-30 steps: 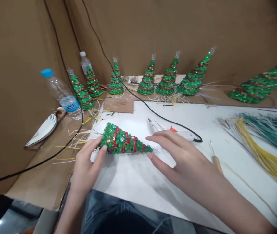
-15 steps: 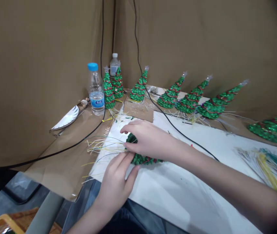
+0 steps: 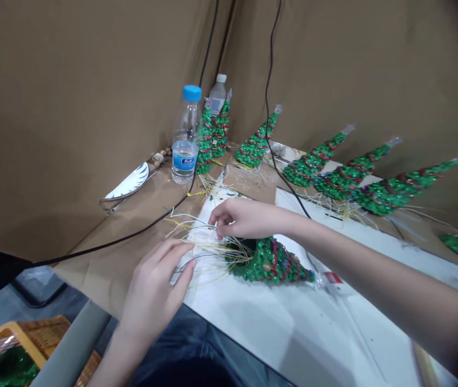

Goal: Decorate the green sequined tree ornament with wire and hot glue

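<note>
A small green tinsel Christmas tree (image 3: 275, 263) with red garland lies on its side, its hollow base facing left. Thin white, yellow and dark wires (image 3: 202, 247) stick out of that base. Above them, my right hand (image 3: 237, 217) has its fingers curled together on a thin wire at the upper edge of the bunch. My left hand (image 3: 158, 285) is left of the base by the wire ends, slightly blurred, with thumb and fingers apart and nothing visible held.
Several finished trees (image 3: 309, 161) stand along the back. A blue-capped water bottle (image 3: 186, 156) and a white half-round piece (image 3: 130, 183) are at the left. A black cable (image 3: 140, 230) crosses the cardboard. Below left, an orange basket (image 3: 31, 338) holds another green tree.
The view has swung left, so things appear farther right. Both hands have come off the tree's base: my left hand has moved left, and my right hand has gone to the wires.
</note>
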A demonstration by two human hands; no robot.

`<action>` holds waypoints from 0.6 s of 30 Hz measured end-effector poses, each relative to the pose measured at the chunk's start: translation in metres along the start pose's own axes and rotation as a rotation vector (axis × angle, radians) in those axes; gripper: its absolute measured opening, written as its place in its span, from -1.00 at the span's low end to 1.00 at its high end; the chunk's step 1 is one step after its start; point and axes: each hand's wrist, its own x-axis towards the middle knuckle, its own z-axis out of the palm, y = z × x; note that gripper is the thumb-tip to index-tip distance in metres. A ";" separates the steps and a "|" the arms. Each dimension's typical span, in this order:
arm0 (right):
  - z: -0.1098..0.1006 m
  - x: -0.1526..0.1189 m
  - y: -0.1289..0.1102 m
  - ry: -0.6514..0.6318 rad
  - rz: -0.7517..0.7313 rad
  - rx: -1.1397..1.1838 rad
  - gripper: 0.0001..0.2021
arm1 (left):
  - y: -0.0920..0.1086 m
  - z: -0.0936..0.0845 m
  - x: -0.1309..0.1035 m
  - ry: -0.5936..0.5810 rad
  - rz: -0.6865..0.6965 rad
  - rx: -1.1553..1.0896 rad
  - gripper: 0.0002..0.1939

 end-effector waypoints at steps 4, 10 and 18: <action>-0.004 0.006 0.009 -0.047 -0.022 0.120 -0.75 | 0.000 0.006 0.007 -0.085 -0.044 0.000 -0.72; -0.006 0.010 0.013 -0.089 -0.018 0.200 -0.77 | -0.003 0.008 0.013 -0.171 -0.080 0.000 -0.67; -0.008 0.011 0.012 -0.111 -0.049 0.232 -0.81 | -0.005 0.010 0.013 -0.223 -0.083 0.025 -0.67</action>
